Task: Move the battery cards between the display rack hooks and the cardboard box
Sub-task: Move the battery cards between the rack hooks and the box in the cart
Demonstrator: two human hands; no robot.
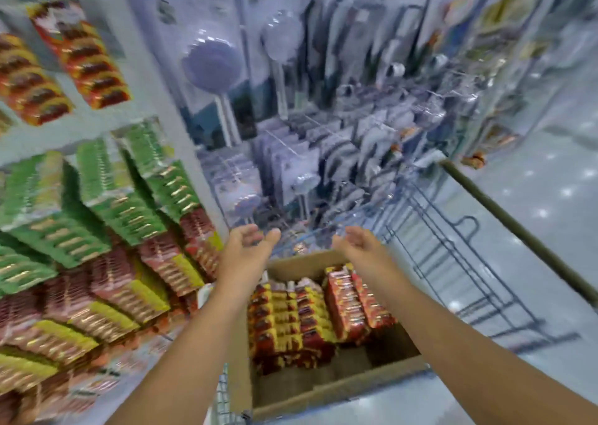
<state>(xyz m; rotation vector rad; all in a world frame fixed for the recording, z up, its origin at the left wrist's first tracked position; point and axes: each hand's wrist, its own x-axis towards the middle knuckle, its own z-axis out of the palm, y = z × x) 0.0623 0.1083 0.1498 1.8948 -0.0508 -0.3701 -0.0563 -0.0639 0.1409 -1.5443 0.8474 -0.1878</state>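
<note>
My box (326,395) sits on the pale floor (534,198), holding red-and-yellow cards (284,321) stacked in its far half. Left, the rack (152,101) carries hanging green cards (126,198) above red ones (106,295).

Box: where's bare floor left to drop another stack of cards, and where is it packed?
Free: the bare bottom of the cardboard box along its near wall, in front of the red-yellow battery cards, plus a darker patch at its near right below the red cards. The far half is packed. Both the left hand and right hand hold nothing.
</note>
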